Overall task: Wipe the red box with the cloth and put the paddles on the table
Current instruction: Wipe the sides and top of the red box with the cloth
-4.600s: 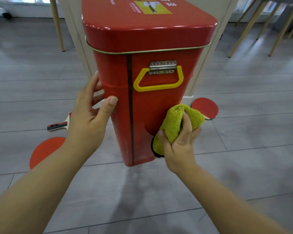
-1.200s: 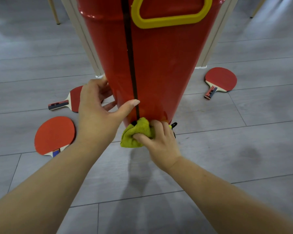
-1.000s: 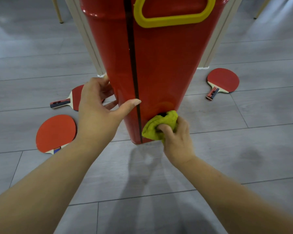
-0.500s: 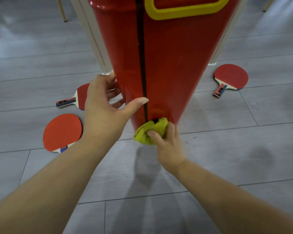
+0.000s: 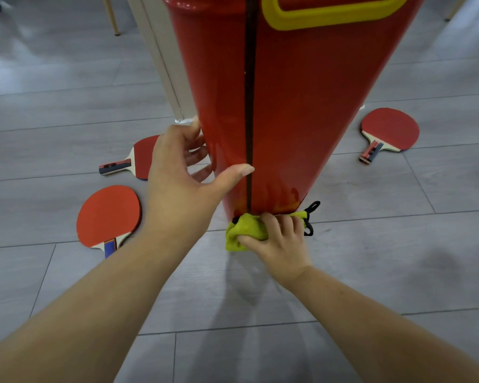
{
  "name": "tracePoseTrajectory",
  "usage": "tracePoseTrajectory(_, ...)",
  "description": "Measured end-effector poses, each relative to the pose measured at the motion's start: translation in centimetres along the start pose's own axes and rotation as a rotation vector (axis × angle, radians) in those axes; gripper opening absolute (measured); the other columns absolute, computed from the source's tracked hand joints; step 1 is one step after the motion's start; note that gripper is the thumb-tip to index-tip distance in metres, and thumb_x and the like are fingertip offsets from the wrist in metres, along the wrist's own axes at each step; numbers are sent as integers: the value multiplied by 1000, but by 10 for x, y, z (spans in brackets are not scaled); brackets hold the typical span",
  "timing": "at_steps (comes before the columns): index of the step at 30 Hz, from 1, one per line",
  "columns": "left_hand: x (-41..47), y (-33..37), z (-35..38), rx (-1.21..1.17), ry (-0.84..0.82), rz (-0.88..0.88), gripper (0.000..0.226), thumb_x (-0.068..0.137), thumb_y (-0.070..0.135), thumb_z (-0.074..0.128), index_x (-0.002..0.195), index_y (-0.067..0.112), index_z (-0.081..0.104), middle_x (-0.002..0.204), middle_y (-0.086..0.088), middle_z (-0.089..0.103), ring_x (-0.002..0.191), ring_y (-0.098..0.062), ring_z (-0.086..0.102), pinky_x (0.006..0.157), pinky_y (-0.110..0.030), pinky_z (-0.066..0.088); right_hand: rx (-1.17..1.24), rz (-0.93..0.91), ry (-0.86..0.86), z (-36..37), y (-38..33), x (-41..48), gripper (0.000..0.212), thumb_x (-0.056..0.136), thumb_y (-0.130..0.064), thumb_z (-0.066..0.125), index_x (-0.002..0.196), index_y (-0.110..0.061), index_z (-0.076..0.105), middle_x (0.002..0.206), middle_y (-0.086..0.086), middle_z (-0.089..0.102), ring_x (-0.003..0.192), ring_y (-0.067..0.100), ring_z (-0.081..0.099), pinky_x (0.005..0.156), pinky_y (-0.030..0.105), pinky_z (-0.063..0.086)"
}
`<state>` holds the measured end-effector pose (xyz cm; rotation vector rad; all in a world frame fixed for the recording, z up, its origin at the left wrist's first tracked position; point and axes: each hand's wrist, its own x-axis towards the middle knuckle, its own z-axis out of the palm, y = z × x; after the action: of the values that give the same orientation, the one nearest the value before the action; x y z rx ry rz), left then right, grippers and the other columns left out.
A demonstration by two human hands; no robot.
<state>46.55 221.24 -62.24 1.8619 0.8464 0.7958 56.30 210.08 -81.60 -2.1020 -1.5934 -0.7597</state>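
Red box at centre frame is steadied by the wide-spread left hand, evidently so the right hand, clenching the yellow-green cloth, can wipe its base.

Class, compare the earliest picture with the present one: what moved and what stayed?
The right hand has carried the bunched yellow-green cloth down the tall red metal box, from its lower side to the bottom edge. The left hand still steadies the box's left side; three red paddles remain on the floor.
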Motion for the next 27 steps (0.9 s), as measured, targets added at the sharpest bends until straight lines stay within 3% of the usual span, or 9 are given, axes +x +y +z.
tracePoseTrajectory(5, -1, -1, 1, 1, 4, -7, 55, 64, 37, 81, 106, 34, 46, 119, 6, 54, 98, 12, 53, 76, -3, 47, -29, 100, 48, -11, 36, -11, 22, 95, -17, 37, 98, -35, 50, 107, 13, 42, 84, 31, 43, 69, 43, 47)
tracePoseTrajectory(9, -1, -1, 1, 7, 3, -15, 51, 62, 40, 80, 96, 44, 43, 118, 5, 54, 99, 9, 54, 78, -3, 47, -23, 158, 5, -12, 60, -21, 24, 82, -15, 41, 98, -30, 49, 107, 14, 39, 86, 33, 40, 69, 47, 51)
tracePoseTrajectory(14, -2, -1, 1, 5, 0, -11, 50, 62, 39, 79, 96, 44, 43, 117, 6, 55, 99, 11, 54, 76, -1, 45, -25, 185, 24, -5, 54, -23, 26, 81, -12, 41, 98, -30, 50, 106, 16, 40, 83, 31, 41, 68, 47, 49)
tracePoseTrajectory(19, -2, -2, 2, -15, 8, -3, 52, 59, 44, 77, 101, 41, 45, 116, 6, 55, 99, 7, 56, 80, -6, 49, -45, 63, -12, 10, 33, -25, 36, 72, -11, 60, 99, -34, 51, 99, 12, 41, 76, 29, 44, 62, 41, 45)
tracePoseTrajectory(23, -2, -1, 1, -40, -4, 2, 52, 58, 44, 77, 99, 44, 45, 115, 9, 56, 99, 7, 57, 78, -5, 48, -93, 58, -57, 20, 14, -22, 45, 63, -9, 62, 98, -36, 53, 95, 12, 40, 75, 27, 41, 63, 41, 40)
tracePoseTrajectory(27, -1, -1, 1, -41, -3, 4, 53, 59, 43, 78, 100, 44, 45, 117, 6, 55, 99, 4, 58, 79, -7, 49, -78, -6, -96, 22, 10, -21, 38, 66, -13, 64, 96, -37, 60, 98, 14, 41, 77, 28, 42, 67, 45, 42)
